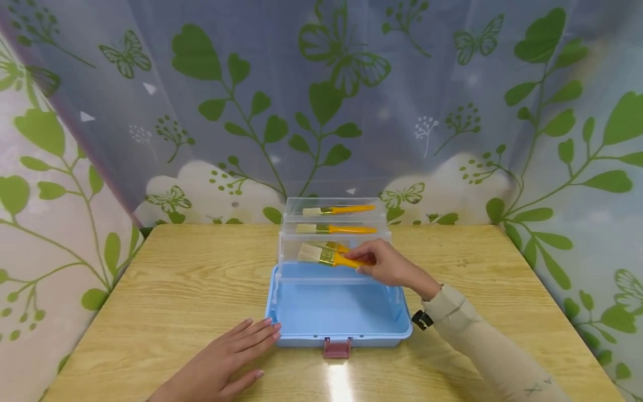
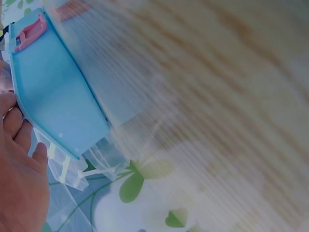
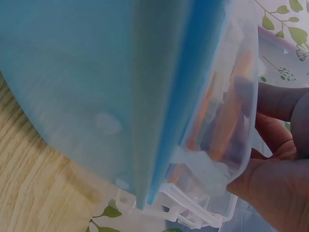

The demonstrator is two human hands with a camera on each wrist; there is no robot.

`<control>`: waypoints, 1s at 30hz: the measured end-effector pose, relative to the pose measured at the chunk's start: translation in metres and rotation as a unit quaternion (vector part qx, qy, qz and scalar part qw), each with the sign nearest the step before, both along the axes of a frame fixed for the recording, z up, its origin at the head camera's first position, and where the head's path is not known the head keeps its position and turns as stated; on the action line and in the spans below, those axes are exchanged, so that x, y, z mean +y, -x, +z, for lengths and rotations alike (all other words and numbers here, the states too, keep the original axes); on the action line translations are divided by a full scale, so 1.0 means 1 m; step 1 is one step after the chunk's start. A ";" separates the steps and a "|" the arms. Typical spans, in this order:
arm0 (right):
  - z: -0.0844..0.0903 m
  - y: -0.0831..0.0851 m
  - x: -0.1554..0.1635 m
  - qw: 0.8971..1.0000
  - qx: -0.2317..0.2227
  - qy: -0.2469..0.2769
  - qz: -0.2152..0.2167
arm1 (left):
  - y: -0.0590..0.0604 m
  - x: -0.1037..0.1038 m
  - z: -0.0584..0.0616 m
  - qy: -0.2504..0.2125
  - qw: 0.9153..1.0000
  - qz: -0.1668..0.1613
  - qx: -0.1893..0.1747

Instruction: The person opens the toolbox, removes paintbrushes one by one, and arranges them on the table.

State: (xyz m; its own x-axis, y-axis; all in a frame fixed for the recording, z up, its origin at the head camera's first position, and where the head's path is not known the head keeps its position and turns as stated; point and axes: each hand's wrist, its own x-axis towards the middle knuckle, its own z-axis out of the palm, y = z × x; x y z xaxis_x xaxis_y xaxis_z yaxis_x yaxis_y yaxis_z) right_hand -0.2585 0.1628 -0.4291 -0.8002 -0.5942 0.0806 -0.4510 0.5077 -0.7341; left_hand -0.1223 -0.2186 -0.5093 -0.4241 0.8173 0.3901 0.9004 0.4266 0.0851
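My right hand [image 1: 379, 262] pinches the yellow-orange handle of a wide paintbrush [image 1: 344, 260], its pale bristles pointing left, at the lowest clear tray [image 1: 288, 248] of a blue toolbox [image 1: 341, 310]. Another paintbrush [image 1: 339, 245] shows partly behind the held one. Seen through the clear plastic in the right wrist view, an orange handle [image 3: 232, 108] lies beside the fingers. My left hand [image 1: 228, 354] has its fingers straight, fingertips at the box's front left corner. In the left wrist view, that hand [image 2: 21, 164] is alongside the blue wall.
Two higher clear tiers hold a paintbrush [image 1: 351, 229] and a slimmer paintbrush [image 1: 346, 210]. A mauve latch [image 1: 337, 349] hangs at the box's front. The wooden table [image 1: 201, 279] meets a leaf-patterned curtain [image 1: 251, 139] at the back and sides.
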 end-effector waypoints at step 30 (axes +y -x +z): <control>0.016 -0.005 0.007 0.999 -0.037 0.023 0.028 | -0.002 0.001 0.000 0.011 1.000 0.017 -0.008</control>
